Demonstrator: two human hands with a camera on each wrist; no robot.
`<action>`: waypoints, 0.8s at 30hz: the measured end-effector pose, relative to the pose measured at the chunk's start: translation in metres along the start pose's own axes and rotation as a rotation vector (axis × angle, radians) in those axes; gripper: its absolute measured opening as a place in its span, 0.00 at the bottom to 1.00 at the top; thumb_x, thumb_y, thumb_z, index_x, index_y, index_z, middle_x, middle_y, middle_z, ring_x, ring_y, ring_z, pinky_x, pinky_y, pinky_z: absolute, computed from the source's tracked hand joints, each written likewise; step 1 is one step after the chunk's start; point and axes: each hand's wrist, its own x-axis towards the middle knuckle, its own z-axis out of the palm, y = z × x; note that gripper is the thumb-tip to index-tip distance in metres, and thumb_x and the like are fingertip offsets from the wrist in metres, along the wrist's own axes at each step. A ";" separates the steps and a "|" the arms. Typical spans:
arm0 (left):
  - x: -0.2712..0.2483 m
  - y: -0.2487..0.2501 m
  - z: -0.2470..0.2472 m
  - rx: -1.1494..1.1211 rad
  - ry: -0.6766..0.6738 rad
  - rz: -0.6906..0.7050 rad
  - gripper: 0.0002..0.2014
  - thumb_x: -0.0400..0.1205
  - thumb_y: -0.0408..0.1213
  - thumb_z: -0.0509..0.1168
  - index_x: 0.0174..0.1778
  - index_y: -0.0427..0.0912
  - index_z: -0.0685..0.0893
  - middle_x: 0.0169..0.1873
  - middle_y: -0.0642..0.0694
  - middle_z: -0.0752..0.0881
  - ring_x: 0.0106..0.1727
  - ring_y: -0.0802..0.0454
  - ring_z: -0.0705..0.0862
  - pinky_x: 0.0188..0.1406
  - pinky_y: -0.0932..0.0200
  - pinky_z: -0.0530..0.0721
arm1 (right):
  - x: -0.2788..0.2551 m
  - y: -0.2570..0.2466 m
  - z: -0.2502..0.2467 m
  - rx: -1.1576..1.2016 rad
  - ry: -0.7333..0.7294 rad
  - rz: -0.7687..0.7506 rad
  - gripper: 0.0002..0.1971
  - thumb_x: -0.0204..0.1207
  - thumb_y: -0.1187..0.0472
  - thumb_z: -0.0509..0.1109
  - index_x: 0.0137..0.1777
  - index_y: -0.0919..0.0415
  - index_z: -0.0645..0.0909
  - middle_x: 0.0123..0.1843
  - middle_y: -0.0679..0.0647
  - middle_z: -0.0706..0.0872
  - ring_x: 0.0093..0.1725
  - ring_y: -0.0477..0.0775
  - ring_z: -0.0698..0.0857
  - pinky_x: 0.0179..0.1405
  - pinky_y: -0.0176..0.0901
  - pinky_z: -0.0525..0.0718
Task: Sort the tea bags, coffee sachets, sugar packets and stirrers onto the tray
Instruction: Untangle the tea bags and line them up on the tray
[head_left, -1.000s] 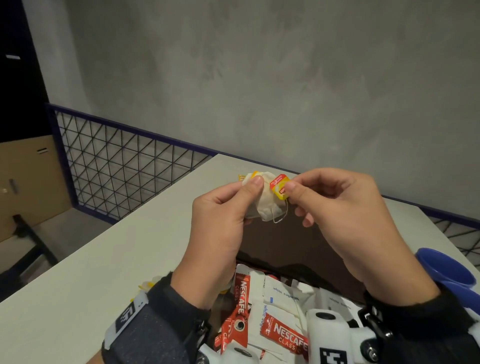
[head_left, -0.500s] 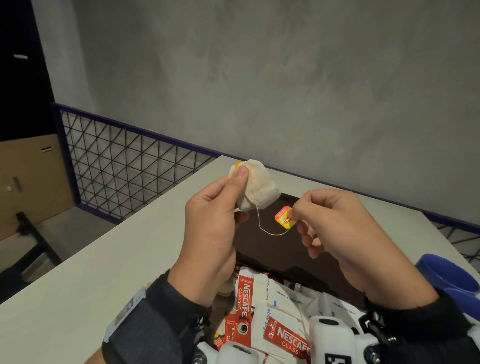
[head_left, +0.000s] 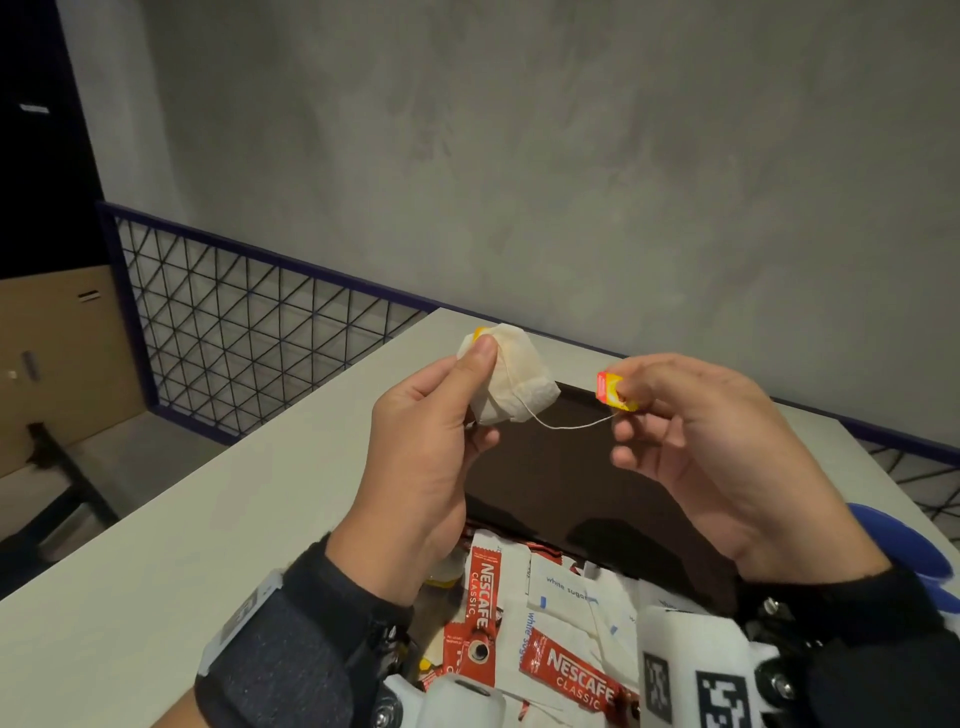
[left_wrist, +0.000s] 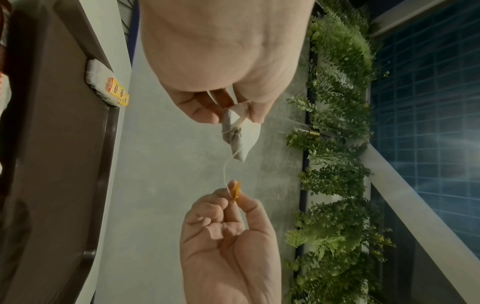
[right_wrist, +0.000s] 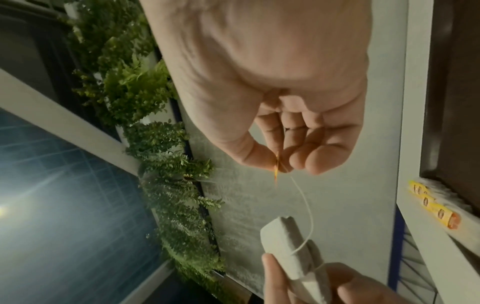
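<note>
L hand (head_left: 423, 447) pinches a tea bag (head_left: 511, 387) at its top, thumb over soft crinkled paper; other fingers curled behind. R hand (head_left: 711, 441) pinches the bag's small red/yellow card tag (head_left: 613, 392) btwn thumb and forefinger, remaining fingers loosely curled. Thin white string (head_left: 563, 423) sags between them, running roughly left-right. Both held in the air above the dark, glossy rectangular tray (head_left: 561, 499), which lies directly below and slightly beyond the hands, toward the table's (head_left: 182, 519) far edge. Other tea bags (left_wrist: 103, 86) sit at one tray edge (wrist views). Sachet pile (head_left: 545, 623) at the near tray edge. L hand carries the bag's weight, so prob. places it.
</note>
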 end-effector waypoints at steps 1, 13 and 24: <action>0.000 0.000 0.000 0.003 0.000 0.001 0.13 0.80 0.49 0.76 0.56 0.47 0.95 0.51 0.46 0.94 0.47 0.52 0.88 0.34 0.62 0.83 | 0.000 0.002 0.000 -0.036 -0.010 0.003 0.09 0.77 0.74 0.68 0.44 0.66 0.90 0.36 0.58 0.85 0.28 0.50 0.79 0.25 0.43 0.81; 0.003 0.004 0.001 -0.056 -0.036 -0.097 0.07 0.81 0.46 0.75 0.42 0.51 0.98 0.43 0.49 0.93 0.47 0.51 0.87 0.31 0.61 0.83 | 0.003 0.012 0.003 -0.196 0.020 -0.037 0.08 0.77 0.72 0.74 0.52 0.62 0.89 0.40 0.61 0.86 0.29 0.50 0.80 0.27 0.42 0.82; -0.001 -0.002 0.001 0.104 -0.249 -0.157 0.16 0.76 0.50 0.75 0.53 0.43 0.96 0.43 0.47 0.93 0.43 0.54 0.90 0.38 0.59 0.86 | -0.007 0.005 0.010 -0.188 -0.076 -0.316 0.04 0.79 0.70 0.74 0.44 0.64 0.90 0.37 0.60 0.91 0.35 0.53 0.86 0.35 0.49 0.86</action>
